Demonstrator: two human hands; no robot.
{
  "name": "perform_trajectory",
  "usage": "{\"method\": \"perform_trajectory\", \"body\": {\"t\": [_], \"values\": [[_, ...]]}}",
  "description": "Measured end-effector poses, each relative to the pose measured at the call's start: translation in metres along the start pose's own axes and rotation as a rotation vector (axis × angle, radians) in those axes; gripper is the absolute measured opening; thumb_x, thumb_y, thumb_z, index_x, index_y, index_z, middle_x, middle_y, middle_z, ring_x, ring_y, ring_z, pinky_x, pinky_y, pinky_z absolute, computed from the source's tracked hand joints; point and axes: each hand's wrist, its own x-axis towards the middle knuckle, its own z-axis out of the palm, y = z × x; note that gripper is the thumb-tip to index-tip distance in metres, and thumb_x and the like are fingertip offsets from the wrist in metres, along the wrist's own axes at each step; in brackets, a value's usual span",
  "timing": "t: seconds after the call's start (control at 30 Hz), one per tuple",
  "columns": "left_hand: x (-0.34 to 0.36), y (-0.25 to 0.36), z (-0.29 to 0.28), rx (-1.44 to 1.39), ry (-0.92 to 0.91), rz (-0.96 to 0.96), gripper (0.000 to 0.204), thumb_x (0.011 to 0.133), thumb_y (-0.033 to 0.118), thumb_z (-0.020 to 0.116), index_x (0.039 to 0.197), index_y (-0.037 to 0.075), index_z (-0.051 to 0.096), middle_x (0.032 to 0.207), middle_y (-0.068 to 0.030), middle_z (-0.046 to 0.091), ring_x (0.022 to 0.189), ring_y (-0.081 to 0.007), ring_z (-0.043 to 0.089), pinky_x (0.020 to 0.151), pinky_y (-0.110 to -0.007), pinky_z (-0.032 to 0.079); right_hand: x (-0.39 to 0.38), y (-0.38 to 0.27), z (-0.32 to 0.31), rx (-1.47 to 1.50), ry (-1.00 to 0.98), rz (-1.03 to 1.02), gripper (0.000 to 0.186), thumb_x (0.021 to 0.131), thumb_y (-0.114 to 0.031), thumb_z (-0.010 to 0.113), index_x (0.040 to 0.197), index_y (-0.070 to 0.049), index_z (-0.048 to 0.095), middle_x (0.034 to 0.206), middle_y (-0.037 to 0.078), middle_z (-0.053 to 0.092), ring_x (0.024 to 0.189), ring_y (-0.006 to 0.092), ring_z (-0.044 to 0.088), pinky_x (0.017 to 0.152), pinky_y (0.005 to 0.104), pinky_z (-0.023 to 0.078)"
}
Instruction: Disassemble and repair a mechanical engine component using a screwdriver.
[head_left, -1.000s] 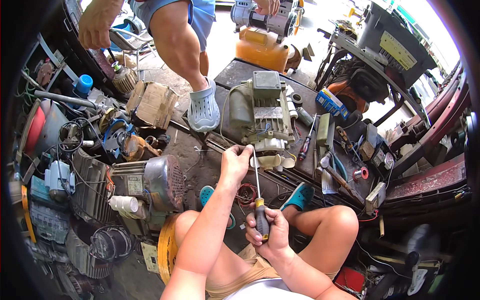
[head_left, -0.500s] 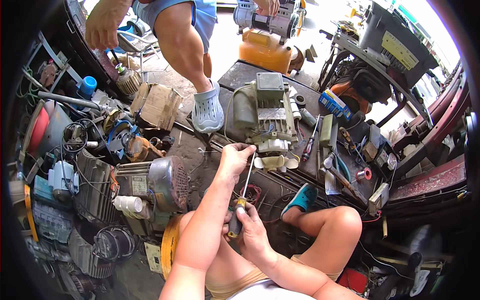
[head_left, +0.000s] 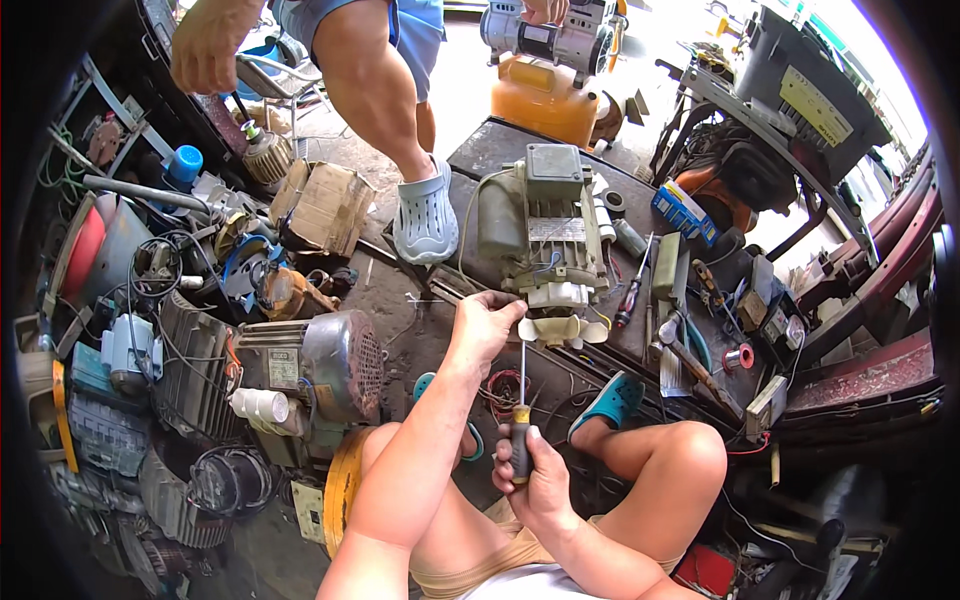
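Observation:
My right hand (head_left: 538, 470) is wrapped round the yellow-and-dark handle of a screwdriver (head_left: 521, 436). Its long shaft points away from me, its tip near my left fingertips beside the white fan (head_left: 565, 331) of an electric motor (head_left: 553, 235). The motor is grey-green, with a box on top and a cylinder on its left side, and rests on a dark low platform (head_left: 478, 150). My left hand (head_left: 485, 328) is closed in a pinch at the motor's near left corner, by the fan; whatever lies between thumb and fingers is hidden.
Another person's grey clog (head_left: 425, 222) stands left of the motor. A second motor (head_left: 310, 368), a cardboard box (head_left: 322, 208) and tangled parts crowd the left. Right of the motor lie another screwdriver (head_left: 630, 300), a hammer (head_left: 695, 365) and a solder spool (head_left: 738, 357).
My right hand has swung the screwdriver to the right, so its shaft now points nearly straight ahead rather than slanting. The left hand keeps its pinch at the motor. The view has shifted slightly.

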Motion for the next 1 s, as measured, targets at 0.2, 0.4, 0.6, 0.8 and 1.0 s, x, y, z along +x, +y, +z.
{"method": "perform_trajectory", "body": {"t": [0.2, 0.4, 0.6, 0.8, 1.0], "values": [[-0.01, 0.013, 0.003, -0.049, -0.011, -0.065, 0.017, 0.097, 0.012, 0.074, 0.106, -0.001, 0.07, 0.091, -0.0081, 0.075, 0.075, -0.0162, 0.074, 0.061, -0.033, 0.063, 0.012, -0.02, -0.023, 0.356, -0.343, 0.293, 0.042, 0.109, -0.044, 0.048, 0.118, -0.004, 0.059, 0.082, 0.004, 0.056, 0.052, 0.0096, 0.044, 0.046, 0.0237, 0.036], [-0.005, 0.002, 0.006, -0.089, 0.054, -0.023, 0.014, 0.096, 0.01, 0.076, 0.104, 0.0, 0.071, 0.09, -0.0071, 0.075, 0.073, -0.0146, 0.073, 0.062, -0.032, 0.063, 0.006, 0.005, 0.0, -0.245, 0.235, -0.289, 0.042, 0.112, -0.042, 0.048, 0.117, -0.001, 0.056, 0.084, 0.006, 0.062, 0.064, 0.0112, 0.056, 0.051, 0.0247, 0.043], [-0.018, 0.012, 0.009, -0.231, 0.043, -0.133, 0.015, 0.095, 0.009, 0.076, 0.106, 0.0, 0.07, 0.09, -0.0066, 0.074, 0.074, -0.0149, 0.072, 0.065, -0.034, 0.065, 0.019, -0.025, -0.019, 0.179, -0.16, 0.231, 0.045, 0.111, -0.048, 0.046, 0.115, -0.006, 0.06, 0.077, 0.004, 0.057, 0.057, 0.0112, 0.049, 0.054, 0.023, 0.041], [-0.011, 0.004, 0.005, -0.22, 0.025, -0.096, 0.017, 0.095, 0.008, 0.075, 0.108, -0.001, 0.068, 0.096, -0.0083, 0.073, 0.08, -0.0167, 0.073, 0.068, -0.036, 0.066, 0.006, -0.006, 0.0, -0.067, 0.155, -0.103, 0.032, 0.107, -0.038, 0.058, 0.118, -0.008, 0.062, 0.093, 0.004, 0.061, 0.079, 0.0142, 0.057, 0.064, 0.0302, 0.048], [-0.016, 0.015, 0.006, -0.251, 0.036, -0.154, 0.017, 0.094, 0.009, 0.076, 0.106, -0.001, 0.069, 0.094, -0.0084, 0.073, 0.08, -0.0167, 0.073, 0.068, -0.035, 0.066, 0.009, -0.011, -0.019, 0.144, 0.019, 0.144, 0.038, 0.111, -0.042, 0.047, 0.127, -0.009, 0.059, 0.092, 0.004, 0.061, 0.072, 0.0131, 0.053, 0.056, 0.0273, 0.041]]}}
